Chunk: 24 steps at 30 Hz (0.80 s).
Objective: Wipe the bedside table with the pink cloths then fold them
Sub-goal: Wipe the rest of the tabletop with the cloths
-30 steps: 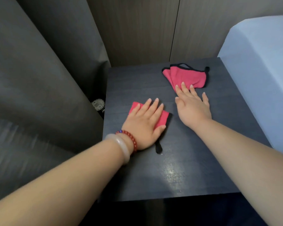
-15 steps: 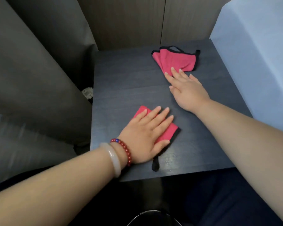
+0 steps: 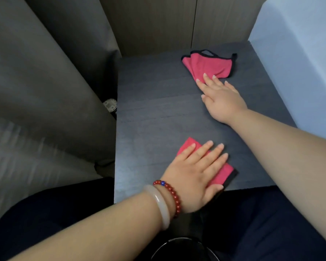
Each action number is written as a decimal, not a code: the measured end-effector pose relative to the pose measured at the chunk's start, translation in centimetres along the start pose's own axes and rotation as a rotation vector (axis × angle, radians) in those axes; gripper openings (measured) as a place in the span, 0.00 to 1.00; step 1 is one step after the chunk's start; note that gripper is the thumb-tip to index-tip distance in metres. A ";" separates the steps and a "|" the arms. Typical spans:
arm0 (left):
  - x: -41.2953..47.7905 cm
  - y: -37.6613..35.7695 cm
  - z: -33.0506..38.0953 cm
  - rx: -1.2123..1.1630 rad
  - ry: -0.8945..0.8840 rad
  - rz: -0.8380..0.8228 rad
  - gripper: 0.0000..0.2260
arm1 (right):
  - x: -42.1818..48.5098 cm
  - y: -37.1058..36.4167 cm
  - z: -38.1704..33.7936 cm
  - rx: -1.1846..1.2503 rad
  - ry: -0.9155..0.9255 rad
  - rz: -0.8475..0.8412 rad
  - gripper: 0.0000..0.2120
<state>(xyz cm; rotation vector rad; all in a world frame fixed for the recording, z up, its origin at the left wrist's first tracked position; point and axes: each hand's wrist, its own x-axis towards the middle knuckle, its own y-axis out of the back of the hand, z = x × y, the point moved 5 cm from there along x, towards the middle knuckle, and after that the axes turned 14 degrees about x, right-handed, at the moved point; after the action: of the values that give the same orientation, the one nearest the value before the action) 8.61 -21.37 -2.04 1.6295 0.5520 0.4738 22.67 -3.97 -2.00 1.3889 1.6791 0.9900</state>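
Head view, from the left: the left hand lies flat on the folded pink cloth, with fingers straight and a little spread. It presses the cloth down and does not clutch it. This cloth sits at the near edge of the bedside table, and its black border just reaches that edge.

Further right and toward the back, the right hand is also flat with straight fingers. Its fingertips rest on the lower corner of the second pink cloth, which lies loosely bunched near the back right corner, beside the bed. Whether these fingertips press or only touch, I cannot tell surely.

Both cloths look thin, soft and very light. They probably slide easily on the smooth dark top under a flat palm, and bunch up if pushed from one corner only. For folding, I judge it better to pinch them at the black-trimmed corners.

Compared with one second ago, the left hand and its cloth are nearer to the front edge. The right hand stays at the same corner of the second cloth, which seems not moved.
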 end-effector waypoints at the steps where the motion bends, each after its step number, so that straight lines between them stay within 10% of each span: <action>1: -0.6 -0.1 -0.9 -0.002 0.007 -0.009 0.30 | 0.0 0.0 0.0 0.003 0.001 -0.003 0.25; 9: -5.9 -1.3 -10.6 0.096 0.328 -0.144 0.31 | 0.0 -0.2 0.1 -0.013 -0.001 0.003 0.25; 18: -0.9 -0.4 -1.6 0.004 0.101 -0.025 0.30 | 0.1 -0.3 0.1 -0.025 0.009 -0.002 0.25; 24: -3.1 -2.4 -15.9 0.056 0.602 -0.297 0.32 | 0.1 -0.3 0.0 -0.030 0.007 0.001 0.25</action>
<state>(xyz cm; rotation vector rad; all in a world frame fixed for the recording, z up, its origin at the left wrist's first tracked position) -3.55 -10.37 -2.34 1.4123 1.2449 0.7325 22.52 -3.91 -2.29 1.3682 1.6626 1.0171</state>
